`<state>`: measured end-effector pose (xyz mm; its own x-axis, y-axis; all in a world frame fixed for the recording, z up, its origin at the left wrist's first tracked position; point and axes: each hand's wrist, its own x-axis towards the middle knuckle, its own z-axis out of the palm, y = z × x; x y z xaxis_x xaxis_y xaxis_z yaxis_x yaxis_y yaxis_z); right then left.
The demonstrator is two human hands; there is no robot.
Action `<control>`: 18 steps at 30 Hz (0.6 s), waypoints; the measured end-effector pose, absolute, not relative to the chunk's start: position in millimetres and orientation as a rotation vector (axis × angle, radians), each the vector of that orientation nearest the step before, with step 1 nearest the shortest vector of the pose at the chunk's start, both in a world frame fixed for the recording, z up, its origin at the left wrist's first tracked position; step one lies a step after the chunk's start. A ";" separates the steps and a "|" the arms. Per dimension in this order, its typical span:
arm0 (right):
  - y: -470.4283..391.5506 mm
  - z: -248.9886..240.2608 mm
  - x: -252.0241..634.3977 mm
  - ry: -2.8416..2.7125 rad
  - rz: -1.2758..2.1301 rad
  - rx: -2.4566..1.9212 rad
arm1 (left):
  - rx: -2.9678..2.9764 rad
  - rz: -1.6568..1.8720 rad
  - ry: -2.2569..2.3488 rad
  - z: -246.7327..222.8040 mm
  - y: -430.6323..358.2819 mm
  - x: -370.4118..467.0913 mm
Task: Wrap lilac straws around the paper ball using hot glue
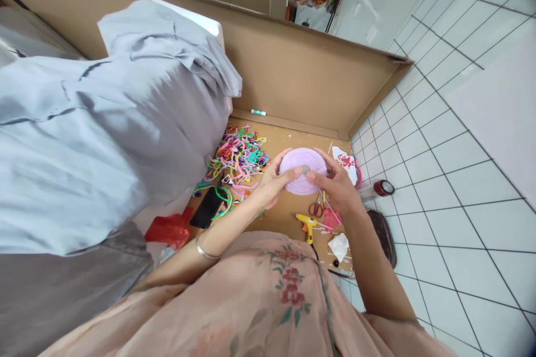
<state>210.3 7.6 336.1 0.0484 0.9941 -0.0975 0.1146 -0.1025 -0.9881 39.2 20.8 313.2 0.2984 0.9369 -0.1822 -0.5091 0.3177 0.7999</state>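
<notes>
Between my two hands is a lilac round, ringed disc (298, 178) that looks like a paper lantern folded flat, with a greyish middle. My left hand (278, 181) grips its left edge, thumb lying across the front towards the centre. On the right side my right hand (335, 183) holds it the same way, the two thumb tips close together. The disc is held up over the wooden table (276, 215). Below it lie a yellow glue gun (307, 225) and red-handled scissors (317, 207), partly hidden near my right wrist.
A heap of coloured pipe cleaners (240, 156) lies left, near a black phone (207, 207). Grey cloth (167, 95) bulges beside them. A cardboard panel (301, 78) closes the back, with a glue stick (258, 112) at its foot. A bottle (379, 188) stands right, by the tiled wall.
</notes>
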 end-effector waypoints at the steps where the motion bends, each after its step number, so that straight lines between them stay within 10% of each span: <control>1: 7.2 335.7 209.6 -1.209 1.184 -1.391 | 0.705 1.071 0.733 314.1 20.2 39.0; 18: 5.6 343.4 203.8 -1.137 1.216 -1.367 | 0.728 1.101 0.698 315.0 15.1 38.5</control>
<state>203.8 5.6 343.4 0.0739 0.9906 -0.1147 0.0483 -0.1185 -0.9918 38.5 15.1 315.0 0.2967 0.9454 -0.1348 -0.5248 0.2793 0.8041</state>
